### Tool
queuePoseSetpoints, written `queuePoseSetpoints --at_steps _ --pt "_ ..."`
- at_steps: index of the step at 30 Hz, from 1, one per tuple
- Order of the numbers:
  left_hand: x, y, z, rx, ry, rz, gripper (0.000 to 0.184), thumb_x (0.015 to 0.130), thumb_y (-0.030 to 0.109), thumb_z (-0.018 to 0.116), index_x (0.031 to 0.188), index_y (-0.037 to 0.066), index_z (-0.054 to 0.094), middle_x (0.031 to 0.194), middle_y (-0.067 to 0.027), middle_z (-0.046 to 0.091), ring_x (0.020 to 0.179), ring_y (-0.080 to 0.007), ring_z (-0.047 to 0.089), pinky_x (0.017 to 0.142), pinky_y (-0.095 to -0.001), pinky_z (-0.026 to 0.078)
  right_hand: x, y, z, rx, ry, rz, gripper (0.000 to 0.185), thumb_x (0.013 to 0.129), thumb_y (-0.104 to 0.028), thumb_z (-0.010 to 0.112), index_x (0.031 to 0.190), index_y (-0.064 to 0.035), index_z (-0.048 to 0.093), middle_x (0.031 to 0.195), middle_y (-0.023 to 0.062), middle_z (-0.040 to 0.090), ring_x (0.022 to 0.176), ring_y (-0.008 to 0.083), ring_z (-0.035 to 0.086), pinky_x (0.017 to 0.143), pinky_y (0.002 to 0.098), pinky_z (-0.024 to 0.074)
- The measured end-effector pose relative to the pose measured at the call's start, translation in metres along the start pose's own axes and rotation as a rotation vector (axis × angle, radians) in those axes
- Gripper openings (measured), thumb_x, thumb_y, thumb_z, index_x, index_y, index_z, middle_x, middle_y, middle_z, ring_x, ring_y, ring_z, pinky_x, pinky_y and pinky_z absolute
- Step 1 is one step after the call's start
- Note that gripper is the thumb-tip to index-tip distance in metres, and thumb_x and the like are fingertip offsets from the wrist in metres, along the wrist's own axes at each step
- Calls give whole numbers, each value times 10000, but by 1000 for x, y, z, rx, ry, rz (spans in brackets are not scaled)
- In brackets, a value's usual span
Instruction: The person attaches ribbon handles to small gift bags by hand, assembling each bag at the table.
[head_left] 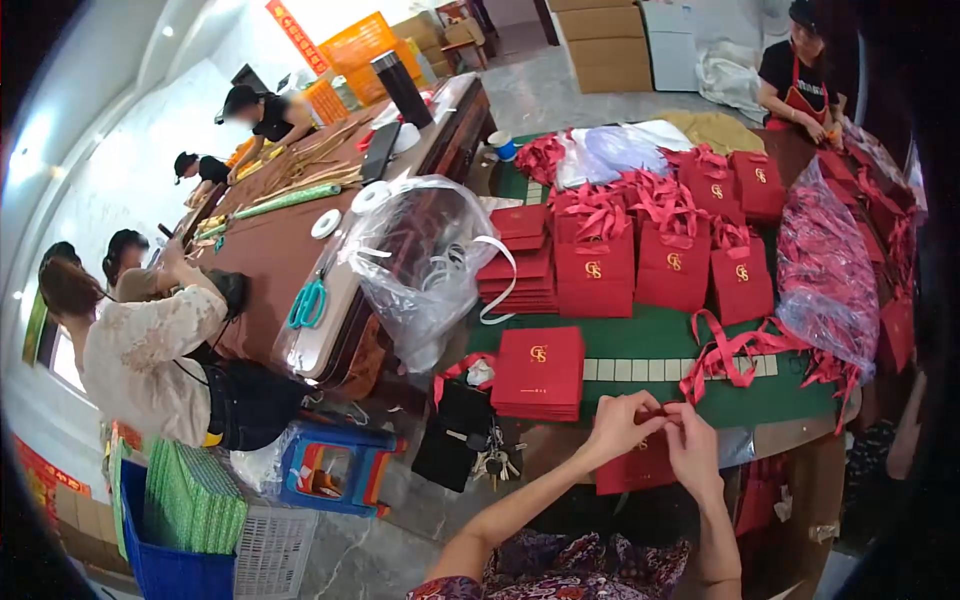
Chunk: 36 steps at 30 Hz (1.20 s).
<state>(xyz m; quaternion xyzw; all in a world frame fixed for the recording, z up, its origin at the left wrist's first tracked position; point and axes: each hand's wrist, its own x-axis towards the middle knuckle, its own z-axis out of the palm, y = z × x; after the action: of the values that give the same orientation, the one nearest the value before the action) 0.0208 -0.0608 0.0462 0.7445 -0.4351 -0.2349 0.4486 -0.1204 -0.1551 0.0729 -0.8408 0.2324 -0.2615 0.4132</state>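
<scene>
Near the front edge of the table, my left hand (622,428) and my right hand (692,445) meet at the top edge of a red paper gift bag (630,474). The fingers of both hands are closed in a pinch on it; any ribbon between the fingertips is too small to make out. Just left of my hands lies a stack of flat red bags (538,368) with a gold logo. Loose red ribbons (735,362) lie to the right, across a row of pale tiles (625,370) on the green mat (640,338).
Red bags with ribbon handles (672,265) stand farther back. A plastic sack of red ribbons (825,265) is at the right. Keys (495,462) hang by a black pouch (450,440). On the left table are blue scissors (308,302) and a clear bag (420,290). Several people work around.
</scene>
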Motion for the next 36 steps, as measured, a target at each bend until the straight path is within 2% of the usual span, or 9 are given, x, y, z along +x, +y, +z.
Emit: queuePoseSetpoints --at_steps 2,6,8,14,22,25,30,32,36 --pt "1 -7 8 95 76 119 226 788 235 777 907 69 680 754 -97 711 716 -240 722 664 -349 543 11 -5 -13 -144 67 -120 80 914 -36 591 975 -1 628 886 153 650 842 323 641 744 387 503" --pt "-7 11 17 253 138 217 154 777 227 753 883 163 661 771 -5 662 781 -226 609 835 -408 392 30 13 -25 -160 -77 -105 71 865 -54 614 842 11 630 798 140 548 781 329 567 687 393 455" --pt "-9 13 25 340 279 394 149 768 218 739 870 159 647 733 -6 624 764 -215 577 810 -396 403 37 28 -28 -169 -243 -122 107 851 -87 630 812 12 625 802 148 543 790 335 565 696 392 458" --pt "-9 8 36 482 329 697 114 744 146 644 853 139 614 707 -5 547 779 -197 524 776 -359 407 59 42 -46 80 -599 40 114 809 -84 653 826 16 705 723 101 584 704 202 596 640 326 471" --pt "-10 11 31 291 204 470 100 810 197 710 826 149 624 682 -26 543 761 -211 536 787 -371 377 51 78 -11 82 -171 -115 111 900 -85 606 848 6 570 748 52 519 698 135 524 647 307 432" --pt "-10 13 25 217 125 344 123 828 218 724 826 141 627 666 -31 561 733 -226 549 789 -381 374 56 71 -10 216 -87 100 152 955 -118 578 881 9 617 803 46 553 755 128 536 661 302 431" --pt "7 10 4 174 248 216 117 851 207 710 837 119 634 736 -52 655 765 -262 629 790 -401 397 32 62 -25 284 -200 178 192 930 -165 629 956 25 634 852 89 637 794 104 574 677 282 454" --pt "11 3 2 200 272 197 119 852 203 707 838 112 631 746 -64 665 768 -274 641 786 -410 404 20 54 -54 -8 -598 127 208 899 -187 667 944 16 659 726 70 602 661 144 554 624 314 455" --pt "19 -9 11 254 174 151 165 863 247 694 818 96 647 742 -122 675 767 -332 658 744 -477 434 -5 33 -66 -68 -374 128 189 863 -177 709 880 -2 636 676 86 567 619 151 516 592 330 440"
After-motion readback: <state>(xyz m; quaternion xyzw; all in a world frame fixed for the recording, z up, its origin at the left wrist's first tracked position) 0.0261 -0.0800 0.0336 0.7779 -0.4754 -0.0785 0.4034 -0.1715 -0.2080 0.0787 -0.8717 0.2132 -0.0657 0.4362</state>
